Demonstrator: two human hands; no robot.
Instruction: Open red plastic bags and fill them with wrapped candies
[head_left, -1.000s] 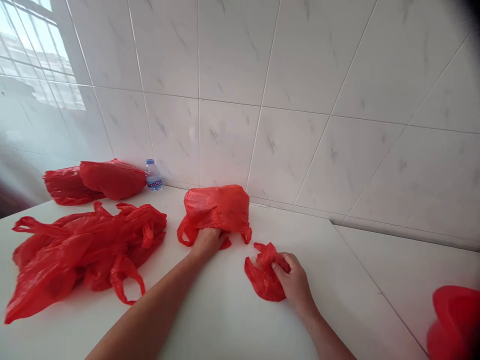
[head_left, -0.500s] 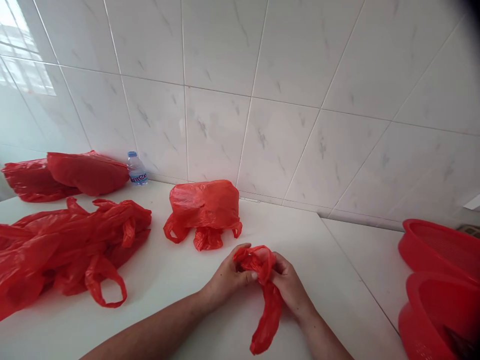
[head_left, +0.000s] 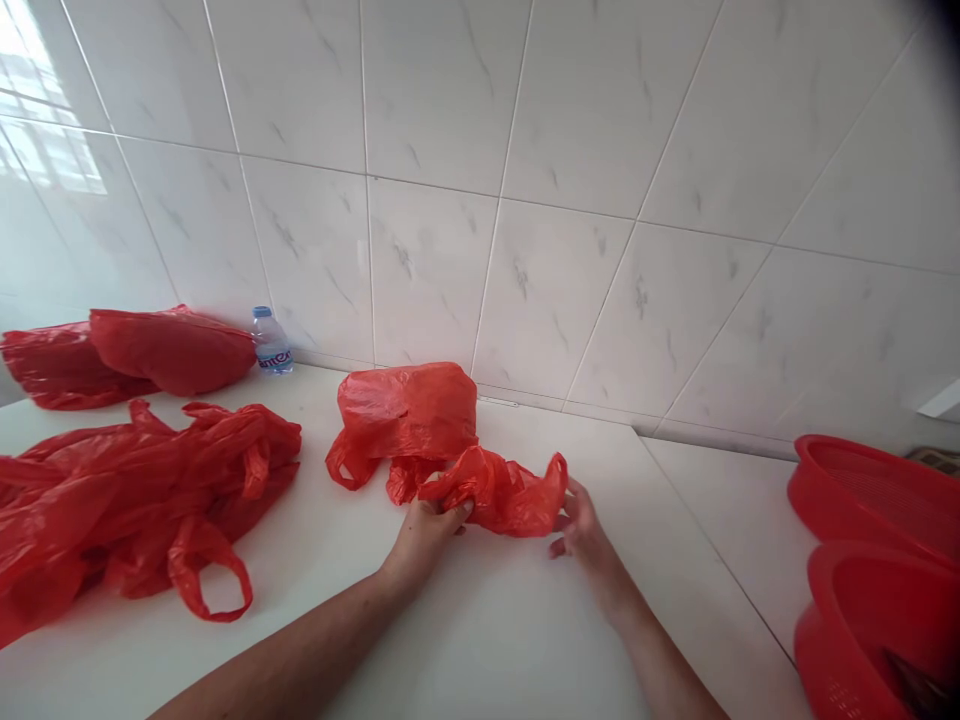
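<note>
A crumpled red plastic bag (head_left: 506, 495) with handle loops is spread sideways between my hands, low over the white table. My left hand (head_left: 427, 525) pinches its left end between thumb and fingers. At the right end, my right hand (head_left: 583, 530) is beside the bag's raised tip, its fingers apart and slightly blurred; part of them lies behind the plastic. Just beyond my left hand stands a filled red plastic bag (head_left: 409, 405), its handles hanging toward me and partly covered by the bag I hold.
A heap of loose red bags (head_left: 142, 500) covers the table's left side. Behind it lie red bundles (head_left: 176, 350) and a small water bottle (head_left: 273, 345) by the tiled wall (head_left: 435, 120). Red plastic baskets (head_left: 821, 585) stand at the right on an adjoining surface.
The crumpled bag has moved away from me toward the filled bag and is stretched sideways instead of hanging down. My right hand has loosened its fingers; my left hand has shifted left.
</note>
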